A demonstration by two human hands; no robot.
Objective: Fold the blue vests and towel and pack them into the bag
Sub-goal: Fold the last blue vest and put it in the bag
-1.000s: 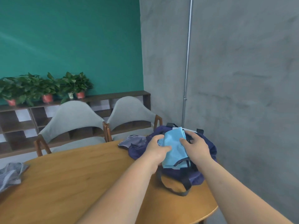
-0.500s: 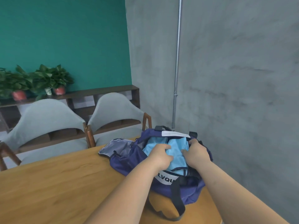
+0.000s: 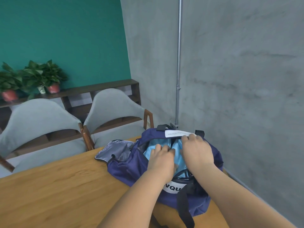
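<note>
A navy duffel bag (image 3: 126, 168) lies open on the wooden table (image 3: 57, 191) near its right end. Light blue folded cloth (image 3: 150, 149) sits inside the opening. My left hand (image 3: 162, 160) is over the middle of the opening, its fingers curled down into the cloth. To its right, my right hand (image 3: 196, 152) lies flat on the cloth, with the fingertips at the bag's far rim by a white label (image 3: 176, 133). Most of the cloth is hidden under both hands.
The bag's grey-lined flap (image 3: 113, 152) is spread to the left and a black strap (image 3: 184, 204) hangs at the front. Two grey chairs (image 3: 115, 104) stand behind the table. A concrete wall (image 3: 246, 96) with a metal pipe (image 3: 178, 63) runs close on the right.
The light blue cloth has gone from above the bag's opening down into the bag. Both hands followed it and now sit lower inside the opening.
</note>
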